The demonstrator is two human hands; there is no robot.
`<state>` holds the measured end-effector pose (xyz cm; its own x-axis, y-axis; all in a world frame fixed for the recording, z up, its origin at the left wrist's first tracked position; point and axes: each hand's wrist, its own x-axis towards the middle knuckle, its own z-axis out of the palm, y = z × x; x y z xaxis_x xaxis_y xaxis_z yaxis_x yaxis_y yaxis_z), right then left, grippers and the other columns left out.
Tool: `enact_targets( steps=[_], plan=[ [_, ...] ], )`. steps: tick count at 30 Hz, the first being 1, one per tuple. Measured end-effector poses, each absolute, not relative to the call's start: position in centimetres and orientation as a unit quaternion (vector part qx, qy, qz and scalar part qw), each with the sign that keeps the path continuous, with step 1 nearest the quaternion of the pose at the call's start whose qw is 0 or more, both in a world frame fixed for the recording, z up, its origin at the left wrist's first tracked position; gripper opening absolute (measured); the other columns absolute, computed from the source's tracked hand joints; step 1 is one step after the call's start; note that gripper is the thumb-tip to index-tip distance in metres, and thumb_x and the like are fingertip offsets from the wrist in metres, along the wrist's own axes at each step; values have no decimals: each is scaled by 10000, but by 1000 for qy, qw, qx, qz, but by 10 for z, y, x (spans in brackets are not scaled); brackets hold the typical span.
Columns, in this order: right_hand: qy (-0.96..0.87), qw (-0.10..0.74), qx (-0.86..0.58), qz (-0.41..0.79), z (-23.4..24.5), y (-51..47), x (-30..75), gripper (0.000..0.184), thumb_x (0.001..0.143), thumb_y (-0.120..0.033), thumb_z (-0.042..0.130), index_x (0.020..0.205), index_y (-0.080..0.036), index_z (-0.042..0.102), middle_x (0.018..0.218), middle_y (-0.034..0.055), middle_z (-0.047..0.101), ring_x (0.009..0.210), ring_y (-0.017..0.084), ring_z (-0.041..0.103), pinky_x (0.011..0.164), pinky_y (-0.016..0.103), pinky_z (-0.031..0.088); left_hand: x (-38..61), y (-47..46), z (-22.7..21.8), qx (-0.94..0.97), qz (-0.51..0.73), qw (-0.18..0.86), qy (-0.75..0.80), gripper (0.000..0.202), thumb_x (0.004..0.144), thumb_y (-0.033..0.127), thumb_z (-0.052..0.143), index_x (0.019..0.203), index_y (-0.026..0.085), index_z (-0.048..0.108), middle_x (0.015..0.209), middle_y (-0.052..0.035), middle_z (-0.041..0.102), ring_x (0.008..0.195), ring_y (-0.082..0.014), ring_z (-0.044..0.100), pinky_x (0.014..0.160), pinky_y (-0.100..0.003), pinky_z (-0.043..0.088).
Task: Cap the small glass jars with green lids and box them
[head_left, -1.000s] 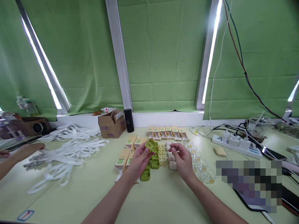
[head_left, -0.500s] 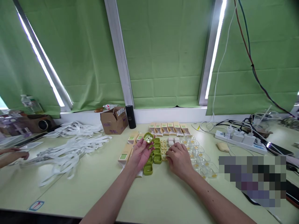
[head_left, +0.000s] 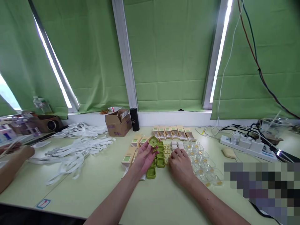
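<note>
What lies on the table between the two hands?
Head view: a column of green cases and small yellow pieces lie between the left hand, which holds one green case, and the right hand.

cardboard box (head_left: pixel 118 122) by black cylinder (head_left: pixel 134 119) | white straps (head_left: pixel 77 150) left | power strip (head_left: pixel 228 142) right | green blinds (head_left: pixel 168 56) behind

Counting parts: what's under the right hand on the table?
White blocks show just past the fingertips of the right hand; whatever lies beneath its palm is covered.
</note>
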<state>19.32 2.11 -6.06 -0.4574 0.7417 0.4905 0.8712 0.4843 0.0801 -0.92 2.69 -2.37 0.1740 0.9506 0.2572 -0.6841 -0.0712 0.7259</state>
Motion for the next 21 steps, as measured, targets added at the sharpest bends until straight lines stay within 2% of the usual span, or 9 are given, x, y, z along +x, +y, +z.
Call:
enact_targets(
  steps=[6,11,15,21],
  plan=[
    [-839,222,-465,-175,-59,21,195,138,787,-63,675,778,-178,751,869,112,723,950,277,571,906,422,352,-9,28,-26,403,621,649,176,441,857,234,836,1266,168,685,1261,-146,716,990,-192,685,866,-324,535],
    [-807,371,-443,-120,-61,24,203,185,783,-16,606,758,-187,673,779,77,703,842,239,602,778,352,407,-9,31,-28,416,630,630,183,381,840,263,857,1178,160,713,1186,-119,730,952,-180,688,866,-319,545],
    [-770,475,-422,-46,-59,23,206,168,847,-74,545,826,-202,652,803,66,711,760,221,626,698,323,437,-10,33,-25,423,643,608,196,421,818,248,877,1198,164,716,1146,-98,728,992,-189,685,900,-335,558],
    [-708,555,-422,111,-52,19,203,94,919,-206,553,872,-223,633,772,30,687,683,196,620,644,307,471,-3,37,-3,447,633,599,200,364,825,225,865,1161,155,743,1178,-108,729,1010,-195,684,955,-366,560]
  ],
)
